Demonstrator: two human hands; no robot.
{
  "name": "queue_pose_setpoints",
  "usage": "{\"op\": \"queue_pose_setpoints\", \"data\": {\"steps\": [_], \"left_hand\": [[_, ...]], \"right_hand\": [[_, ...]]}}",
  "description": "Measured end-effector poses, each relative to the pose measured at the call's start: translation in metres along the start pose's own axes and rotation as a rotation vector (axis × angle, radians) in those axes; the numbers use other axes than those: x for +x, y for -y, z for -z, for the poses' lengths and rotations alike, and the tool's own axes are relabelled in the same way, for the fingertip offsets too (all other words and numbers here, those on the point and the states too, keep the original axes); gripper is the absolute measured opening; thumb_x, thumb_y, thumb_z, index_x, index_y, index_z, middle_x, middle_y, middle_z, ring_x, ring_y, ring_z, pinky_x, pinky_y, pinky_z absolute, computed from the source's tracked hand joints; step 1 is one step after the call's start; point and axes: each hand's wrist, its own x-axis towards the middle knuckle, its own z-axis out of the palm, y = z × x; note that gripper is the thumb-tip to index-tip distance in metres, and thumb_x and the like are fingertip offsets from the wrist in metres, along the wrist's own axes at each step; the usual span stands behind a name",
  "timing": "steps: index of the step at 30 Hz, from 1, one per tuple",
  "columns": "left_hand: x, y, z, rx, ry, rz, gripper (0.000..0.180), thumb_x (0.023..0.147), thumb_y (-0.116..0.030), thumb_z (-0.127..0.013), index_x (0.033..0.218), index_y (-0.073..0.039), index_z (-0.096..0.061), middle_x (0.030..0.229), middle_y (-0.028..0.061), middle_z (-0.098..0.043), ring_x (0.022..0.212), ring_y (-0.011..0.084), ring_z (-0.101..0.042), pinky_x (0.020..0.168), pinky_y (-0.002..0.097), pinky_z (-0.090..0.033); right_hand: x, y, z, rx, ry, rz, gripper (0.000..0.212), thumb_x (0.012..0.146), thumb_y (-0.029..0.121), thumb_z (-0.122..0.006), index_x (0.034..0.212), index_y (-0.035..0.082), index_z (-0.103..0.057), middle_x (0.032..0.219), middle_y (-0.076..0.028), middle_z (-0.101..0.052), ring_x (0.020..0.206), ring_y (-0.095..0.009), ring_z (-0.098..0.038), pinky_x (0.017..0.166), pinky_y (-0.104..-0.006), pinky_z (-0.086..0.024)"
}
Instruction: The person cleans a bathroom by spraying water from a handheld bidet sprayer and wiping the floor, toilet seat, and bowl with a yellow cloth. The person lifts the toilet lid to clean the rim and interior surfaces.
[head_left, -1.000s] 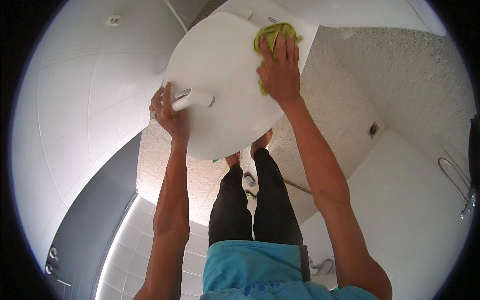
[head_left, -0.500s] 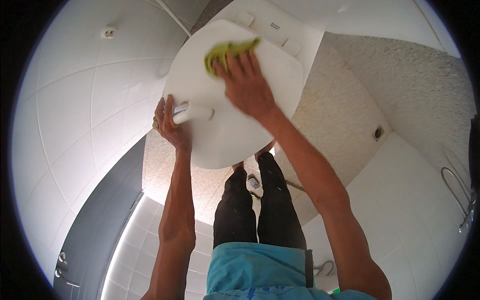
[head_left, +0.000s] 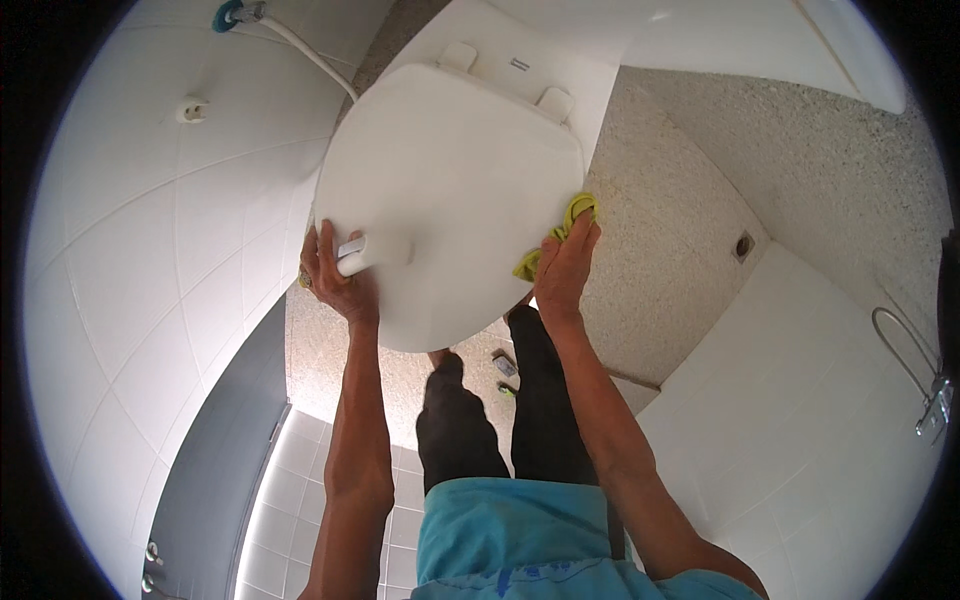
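Observation:
A white toilet lid (head_left: 455, 190) is down beneath both hands. My right hand (head_left: 566, 268) is closed on a yellow-green cloth (head_left: 580, 208) and presses it against the lid's right rim. At the left rim is my left hand (head_left: 340, 284), its fingers curved around the end of a white, tube-shaped thing (head_left: 370, 252) over the lid. Part of the thumb is hidden behind that thing, whose exact kind I cannot make out. A ring-like gold spot shows on the left hand.
On the left are a tiled wall (head_left: 120, 250) with a socket (head_left: 193, 110), a pale hose (head_left: 310, 55) and a dark door (head_left: 215, 460). A floor drain (head_left: 742, 246) lies to the right, near a wall tap (head_left: 934, 410). Small objects (head_left: 504, 363) lie between my feet.
My right hand has carried the cloth from the lid's upper part down and right to its rim. My left hand stays by the left rim with the white thing. The view has shifted slightly.

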Motion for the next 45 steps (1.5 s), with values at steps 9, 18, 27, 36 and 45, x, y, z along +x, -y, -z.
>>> {"op": "queue_pose_setpoints", "data": {"steps": [9,18,27,36,45], "left_hand": [[0.000,-0.005,0.005,-0.025,0.047,0.002,0.049,0.081,-0.023,-0.080,0.127,-0.009,-0.066,0.125,0.0143,-0.060,0.117,0.0325,-0.059,0.094,0.0464,-0.048],[-0.002,-0.007,0.014,-0.099,0.068,-0.064,0.051,0.080,-0.011,-0.077,0.129,-0.006,-0.062,0.126,0.0168,-0.057,0.116,0.0335,-0.058,0.095,0.0481,-0.047],[-0.011,0.003,0.003,-0.136,0.033,-0.214,0.039,0.087,-0.016,-0.073,0.122,-0.001,-0.063,0.113,0.0158,-0.060,0.111,0.0309,-0.059,0.094,0.0470,-0.049],[-0.009,0.018,0.003,0.001,0.168,-0.035,0.040,0.095,-0.030,-0.068,0.128,-0.007,-0.060,0.123,0.0137,-0.052,0.108,0.0285,-0.061,0.090,0.0437,-0.055],[-0.012,0.011,0.000,-0.105,0.205,0.020,0.053,0.098,-0.042,-0.062,0.129,0.000,-0.056,0.120,0.0130,-0.053,0.104,0.0259,-0.064,0.086,0.0413,-0.058]], "right_hand": [[0.113,0.007,0.014,-0.059,-0.125,0.384,0.042,0.088,0.008,-0.056,0.128,-0.007,-0.056,0.116,-0.026,-0.054,0.113,-0.042,-0.054,0.099,-0.0475,-0.046],[-0.057,-0.036,-0.013,0.034,-0.292,-0.028,0.027,0.087,0.000,-0.058,0.112,-0.008,-0.058,0.089,-0.022,-0.057,0.079,-0.035,-0.060,0.074,-0.0444,-0.050],[0.001,-0.030,-0.014,0.180,-0.427,0.007,0.030,0.089,0.012,-0.057,0.113,-0.006,-0.058,0.096,-0.025,-0.053,0.091,-0.041,-0.054,0.082,-0.0479,-0.045],[-0.216,0.032,-0.115,0.373,-0.435,-0.388,0.046,0.092,0.009,-0.050,0.130,-0.016,-0.041,0.106,-0.031,-0.041,0.095,-0.046,-0.046,0.087,-0.0548,-0.039],[-0.010,-0.061,-0.037,0.554,-0.352,-0.005,0.042,0.088,0.016,-0.056,0.125,-0.005,-0.054,0.119,-0.029,-0.057,0.114,-0.046,-0.054,0.101,-0.0512,-0.043]]}}
